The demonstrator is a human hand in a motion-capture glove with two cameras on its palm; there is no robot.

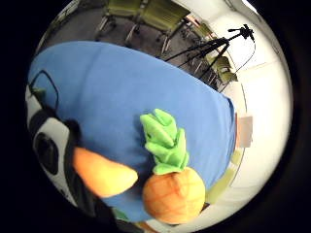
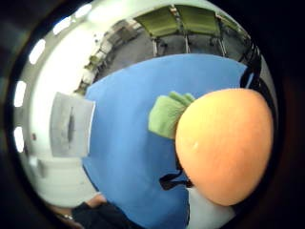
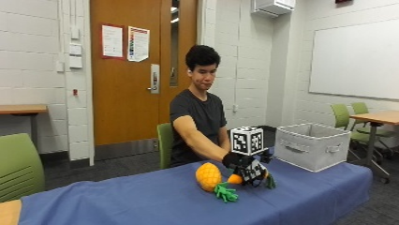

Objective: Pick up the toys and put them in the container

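Note:
In the outside view a plush pineapple (image 3: 208,176) lies on its side on the blue tablecloth (image 3: 124,201), its green leaves (image 3: 225,193) pointing toward the front edge. Just right of it, my gloved right hand (image 3: 239,161) grips an orange carrot toy (image 3: 235,178) with green leaves (image 3: 269,181) low over the cloth. The carrot (image 2: 224,143) fills much of the thumb side palm view. Its orange end (image 1: 104,174) shows beside the pineapple (image 1: 172,194) in the little finger side palm view. A pale fabric container (image 3: 312,146) stands open on the table, to the right of my hand.
Green chairs (image 3: 15,164) stand at the left, and more (image 3: 349,117) by a wooden table (image 3: 377,117) at the right. The person's other hand is hidden behind the right arm. Bare blue cloth stretches left of the pineapple.

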